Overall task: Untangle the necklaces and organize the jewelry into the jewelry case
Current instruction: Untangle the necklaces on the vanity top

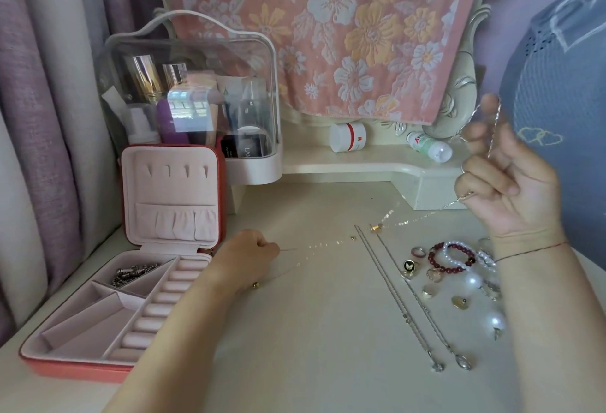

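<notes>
A pink jewelry case (82,343) lies open at the left, its lid upright; a dark silver chain (132,273) sits in its back compartment. My left hand (249,252) rests on the table, pinching one end of a thin gold necklace (328,245) that stretches to the right. My right hand (505,179) is raised at the right, holding a silver chain (493,130) whose other part trails down toward the table. A silver necklace (400,307) lies straight on the table. Rings, a dark red bead bracelet (449,258) and pearls (474,281) sit at the right.
A clear cosmetics organizer (193,91) stands behind the case. A white jar (347,137) and a small tipped bottle (429,147) rest on the raised shelf. A floral towel (328,28) hangs over the mirror frame. Curtains hang at the left.
</notes>
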Motion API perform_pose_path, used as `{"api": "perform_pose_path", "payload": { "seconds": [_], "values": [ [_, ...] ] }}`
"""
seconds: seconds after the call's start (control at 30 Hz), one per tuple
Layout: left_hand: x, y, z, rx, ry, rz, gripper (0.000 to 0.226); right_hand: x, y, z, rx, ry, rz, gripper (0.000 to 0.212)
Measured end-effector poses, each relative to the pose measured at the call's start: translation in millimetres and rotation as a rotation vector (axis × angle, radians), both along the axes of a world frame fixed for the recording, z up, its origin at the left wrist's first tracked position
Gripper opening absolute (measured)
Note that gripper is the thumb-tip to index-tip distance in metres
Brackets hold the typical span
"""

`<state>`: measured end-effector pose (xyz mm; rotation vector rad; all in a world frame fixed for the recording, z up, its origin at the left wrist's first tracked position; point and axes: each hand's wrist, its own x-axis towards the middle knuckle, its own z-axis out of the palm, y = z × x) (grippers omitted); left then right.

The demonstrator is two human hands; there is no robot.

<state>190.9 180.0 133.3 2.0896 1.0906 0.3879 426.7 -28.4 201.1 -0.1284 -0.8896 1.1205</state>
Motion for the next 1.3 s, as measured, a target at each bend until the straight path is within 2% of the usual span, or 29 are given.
{"api": "perform_pose_path", "payload": {
  "seconds": [0.63,0.7,0.83,0.97,1.0,1.07,1.13,1.2,1.3],
  "values": [
    [-3.0,-3.9,3.7,0.067,-0.003,-0.027,0.018,-18.2,12.1,0.8,0.040,-0.119,0.109,0.035],
    [-3.5,-4.5,3.1,0.076,-0.005,-0.040,0.019,-20.7,15.0,-0.2,0.039,-0.174,0.093,0.034],
    [-2.9,-5.1,4.3,0.138,0.031,-0.055,0.022,-34.2,23.4,-2.4,-0.075,-0.455,-0.205,0.018],
    [-2.4,-6.3,3.7,0.218,0.097,-0.063,0.021,-56.0,39.3,-8.9,-0.183,-0.577,-0.181,0.014],
    [-1.4,-7.9,4.2,0.222,0.060,-0.071,0.018,-61.4,42.7,-10.6,-0.214,-0.621,-0.164,0.015],
    [1.6,-12.6,8.4,0.166,-0.128,-0.110,0.021,-70.7,47.6,-13.6,-0.266,-0.725,-0.151,0.012],
    [4.7,-21.9,17.3,-0.109,-0.406,-0.258,0.039,-77.7,51.1,-15.9,-0.322,-0.814,-0.180,0.005],
    [7.8,-28.9,20.5,-0.365,-0.590,-0.424,0.061,-81.8,54.3,-18.8,-0.377,-0.894,-0.223,0.009],
    [8.6,-34.3,19.4,-0.360,-0.596,-0.522,0.066,-82.3,58.0,-23.3,-0.419,-0.997,-0.267,0.011]
  ]
}}
